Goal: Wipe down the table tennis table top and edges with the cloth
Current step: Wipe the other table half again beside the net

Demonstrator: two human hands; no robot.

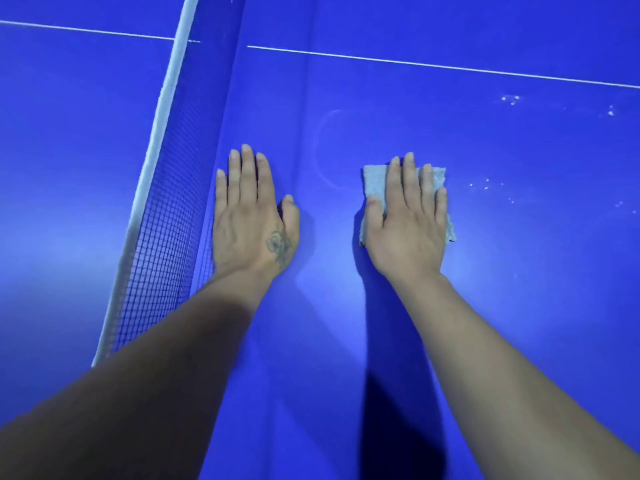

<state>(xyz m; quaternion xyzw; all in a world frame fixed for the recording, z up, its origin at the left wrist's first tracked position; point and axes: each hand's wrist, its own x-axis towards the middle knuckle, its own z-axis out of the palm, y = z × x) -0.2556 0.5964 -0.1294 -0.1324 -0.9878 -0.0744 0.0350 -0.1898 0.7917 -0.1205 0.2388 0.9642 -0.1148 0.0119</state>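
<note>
Pressing flat on a folded pale grey cloth (375, 183), the right hand (407, 223) lies palm-down with its 4 fingers straight and together, thumb out to the side, nothing curled around the fabric. The cloth sits on the smooth blue table tennis table top (485, 237), right of centre in the view, and shows as a rough rectangle whose long axis runs away from the person, along the line of the fingers; its far edge peeks out past the fingertips, and a corner shows at the little-finger side near the wrist. The left hand (254, 216), marked with a small dark tattoo near the thumb, rests flat and open on the bare surface, fingers straight and close together, pointing the same way. It lies just beside the black mesh net (166, 216) with its white top band (162, 116), and well apart from the cloth. A thin white line (433, 65) crosses the table beyond both hands. Small white specks (485, 185) dot the surface to the right of the cloth, and a faint curved smear (320, 147) shows between the 2 hands, farther out.
</note>
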